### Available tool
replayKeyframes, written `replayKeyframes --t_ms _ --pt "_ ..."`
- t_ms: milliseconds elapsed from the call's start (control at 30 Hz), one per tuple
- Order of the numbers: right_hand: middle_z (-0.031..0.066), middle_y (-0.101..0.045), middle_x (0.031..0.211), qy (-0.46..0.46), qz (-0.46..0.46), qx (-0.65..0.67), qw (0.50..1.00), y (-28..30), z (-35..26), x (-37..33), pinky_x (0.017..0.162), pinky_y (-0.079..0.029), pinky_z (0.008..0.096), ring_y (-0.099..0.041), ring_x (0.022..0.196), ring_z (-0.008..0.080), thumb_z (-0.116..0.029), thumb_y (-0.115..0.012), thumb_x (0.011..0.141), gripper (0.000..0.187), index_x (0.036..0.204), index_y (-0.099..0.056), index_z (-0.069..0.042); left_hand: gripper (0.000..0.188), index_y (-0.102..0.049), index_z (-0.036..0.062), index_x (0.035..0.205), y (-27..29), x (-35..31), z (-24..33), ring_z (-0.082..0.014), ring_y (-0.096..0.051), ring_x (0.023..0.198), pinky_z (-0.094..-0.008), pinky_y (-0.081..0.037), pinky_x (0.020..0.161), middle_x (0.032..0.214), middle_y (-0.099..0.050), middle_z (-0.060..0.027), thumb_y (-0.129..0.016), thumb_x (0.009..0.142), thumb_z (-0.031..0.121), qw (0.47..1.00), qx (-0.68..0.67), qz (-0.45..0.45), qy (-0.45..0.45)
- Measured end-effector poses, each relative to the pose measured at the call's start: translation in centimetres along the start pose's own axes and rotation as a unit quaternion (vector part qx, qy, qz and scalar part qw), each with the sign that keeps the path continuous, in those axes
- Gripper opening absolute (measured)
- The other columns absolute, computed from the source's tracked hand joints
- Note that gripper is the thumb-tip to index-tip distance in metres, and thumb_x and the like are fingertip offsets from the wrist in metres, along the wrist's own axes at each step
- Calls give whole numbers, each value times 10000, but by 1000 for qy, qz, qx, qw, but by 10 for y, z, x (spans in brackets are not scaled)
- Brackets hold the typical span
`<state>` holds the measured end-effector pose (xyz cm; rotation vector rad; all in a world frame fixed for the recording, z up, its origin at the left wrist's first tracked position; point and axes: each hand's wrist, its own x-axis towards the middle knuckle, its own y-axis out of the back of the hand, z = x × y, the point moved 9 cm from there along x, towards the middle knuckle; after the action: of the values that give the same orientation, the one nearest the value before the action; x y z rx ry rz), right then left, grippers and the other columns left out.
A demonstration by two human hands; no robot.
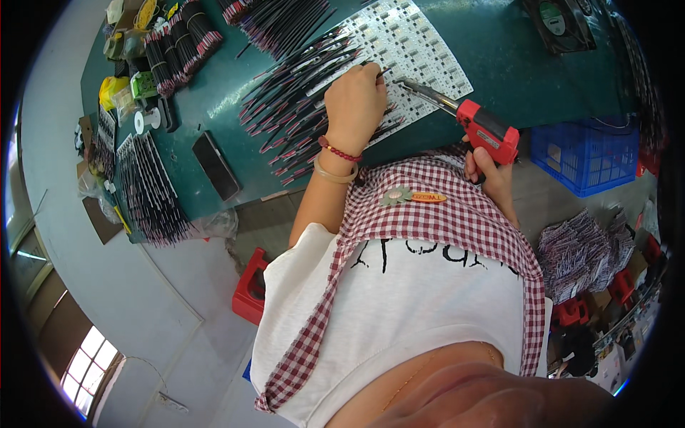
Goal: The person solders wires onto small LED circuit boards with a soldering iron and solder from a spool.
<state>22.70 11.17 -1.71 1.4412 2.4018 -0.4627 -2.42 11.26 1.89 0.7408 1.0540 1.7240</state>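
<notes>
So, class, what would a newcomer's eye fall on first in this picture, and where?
Probably the red-and-black gun-shaped tool, gripped in the right hand, its metal tip over the white circuit-board sheet. Next, perhaps, the dense fan of dark wires left of the left hand. The bright blue crate also stands out, at the picture's right.

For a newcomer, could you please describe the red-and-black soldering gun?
On the green table, find the white circuit-board sheet. Over its right end reaches the soldering gun; unlike the blue plastic crate, it has a slim metal nozzle.
</notes>
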Motion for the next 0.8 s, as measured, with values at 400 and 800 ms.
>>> replayKeyframes --t_ms 400,800 --pt "3 -535 634 1 2 9 1000 -1 15 -2 492 -375 220 -469 519 63 -134 -539 924 149 961 -580 5 82 -629 54 739 3 -2 7 -320 -601 664 -417 -467 568 734 -599 -115 -633 767 131 999 8 24 -33" --pt "23 -525 616 29 21 80 996 8 8 -6 484 -362 224 -458 510 78 -163 -545 917 293 1134 -553 34 102 -624 37 717 2 -3 12 -319 -610 658 -412 -489 581 734 -603 -122 -622 769 124 998 43 18 -38"
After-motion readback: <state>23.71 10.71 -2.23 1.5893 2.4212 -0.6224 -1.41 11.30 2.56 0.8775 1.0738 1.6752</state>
